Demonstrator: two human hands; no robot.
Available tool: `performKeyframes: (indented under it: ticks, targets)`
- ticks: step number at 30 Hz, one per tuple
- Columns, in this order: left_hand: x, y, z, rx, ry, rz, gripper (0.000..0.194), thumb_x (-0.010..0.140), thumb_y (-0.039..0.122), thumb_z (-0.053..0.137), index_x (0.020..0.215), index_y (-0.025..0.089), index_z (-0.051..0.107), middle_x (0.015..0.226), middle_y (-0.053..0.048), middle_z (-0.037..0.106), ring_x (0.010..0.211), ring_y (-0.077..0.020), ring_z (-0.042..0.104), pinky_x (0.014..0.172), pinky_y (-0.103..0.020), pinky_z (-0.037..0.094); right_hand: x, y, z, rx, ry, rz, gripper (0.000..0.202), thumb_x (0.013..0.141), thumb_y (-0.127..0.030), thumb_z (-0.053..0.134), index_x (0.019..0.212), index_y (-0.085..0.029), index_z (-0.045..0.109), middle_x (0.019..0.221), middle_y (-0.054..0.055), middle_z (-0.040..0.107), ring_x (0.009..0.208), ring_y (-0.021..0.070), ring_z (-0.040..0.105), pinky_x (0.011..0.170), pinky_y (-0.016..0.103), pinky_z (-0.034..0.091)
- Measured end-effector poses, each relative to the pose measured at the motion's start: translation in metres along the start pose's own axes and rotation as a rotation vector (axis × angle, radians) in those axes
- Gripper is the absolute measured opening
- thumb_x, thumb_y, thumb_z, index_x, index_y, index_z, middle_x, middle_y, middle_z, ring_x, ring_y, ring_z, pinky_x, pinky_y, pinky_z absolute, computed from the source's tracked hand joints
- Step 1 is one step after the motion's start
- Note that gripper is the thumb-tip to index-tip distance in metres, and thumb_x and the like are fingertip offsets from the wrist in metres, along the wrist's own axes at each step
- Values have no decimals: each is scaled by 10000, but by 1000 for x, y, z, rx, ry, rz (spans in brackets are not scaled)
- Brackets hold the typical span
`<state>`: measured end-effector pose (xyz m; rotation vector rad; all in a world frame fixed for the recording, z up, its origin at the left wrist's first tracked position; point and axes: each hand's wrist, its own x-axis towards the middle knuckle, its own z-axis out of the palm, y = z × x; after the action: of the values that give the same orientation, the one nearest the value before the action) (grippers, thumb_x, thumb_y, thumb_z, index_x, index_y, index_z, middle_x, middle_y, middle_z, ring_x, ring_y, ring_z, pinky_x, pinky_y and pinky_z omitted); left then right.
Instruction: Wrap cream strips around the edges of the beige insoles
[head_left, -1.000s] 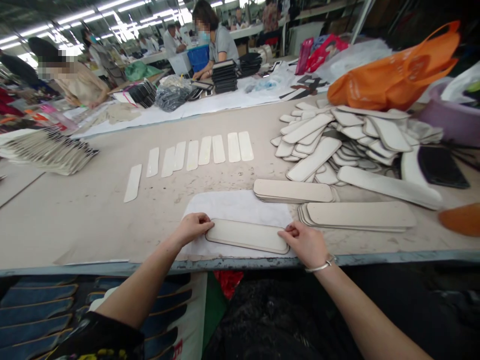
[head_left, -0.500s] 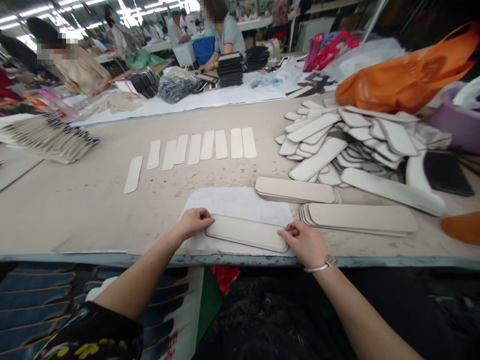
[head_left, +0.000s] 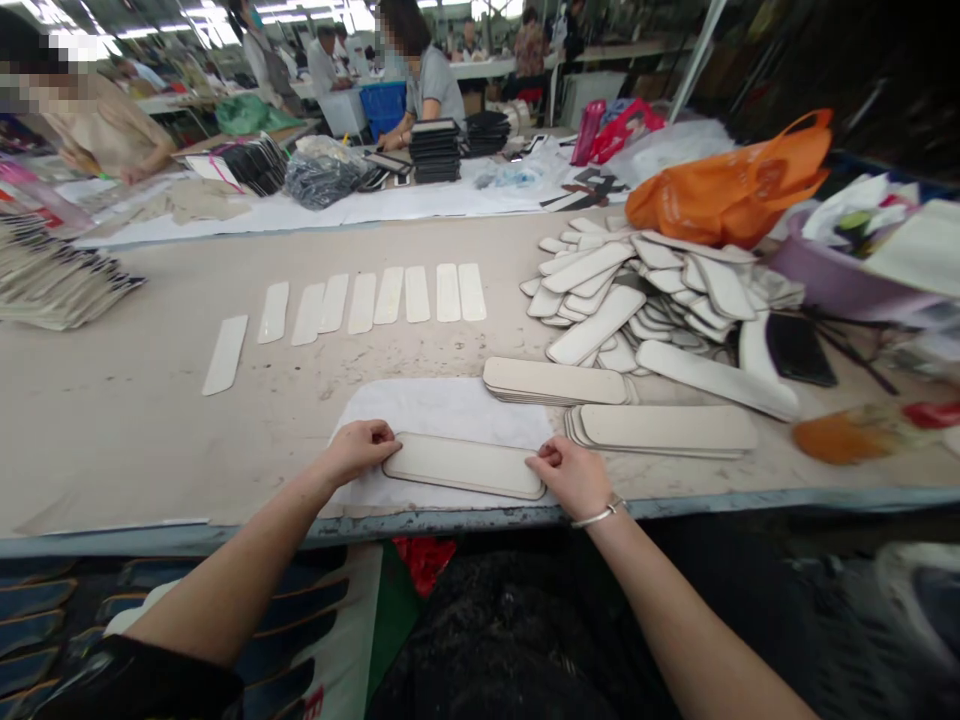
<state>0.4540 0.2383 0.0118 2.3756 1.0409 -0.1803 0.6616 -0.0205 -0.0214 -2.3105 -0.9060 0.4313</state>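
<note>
A long off-white panel with rounded corners and a dark edge [head_left: 463, 466] lies over a white sheet [head_left: 435, 402] near the table's front edge. My left hand [head_left: 361, 448] pinches its left end between thumb and fingers. At its right end, my right hand [head_left: 576, 476], with a bracelet on the wrist, pinches the corner. Two neat stacks of similar panels, an upper one [head_left: 555, 379] and a lower one [head_left: 671, 427], sit just beyond and to the right of my right hand.
Smaller white strips [head_left: 362, 303] lie in a row mid-table. A loose heap of panels [head_left: 596, 325], an orange bag [head_left: 727, 190] and a purple basin [head_left: 825, 262] are at right. Fabric pieces [head_left: 56, 275] are stacked at left. Other people work across the table.
The camera view has turned to the right, so the table's contents appear shifted left and more of the basin shows. Both hands keep their pinch on the panel.
</note>
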Motion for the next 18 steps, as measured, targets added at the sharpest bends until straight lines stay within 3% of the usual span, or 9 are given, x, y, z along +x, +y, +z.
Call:
performKeyframes:
  ticks: [18]
  targets:
    - [0,-6,2,27,18,70,194,643,391,521,639,204,575,608,3,583,610,-161,518,558,-251,319,2,-5,0,-76,-25,-3,99,707,-298,615,733,-204,630,666,-14,656,663,143,612,644,248,415]
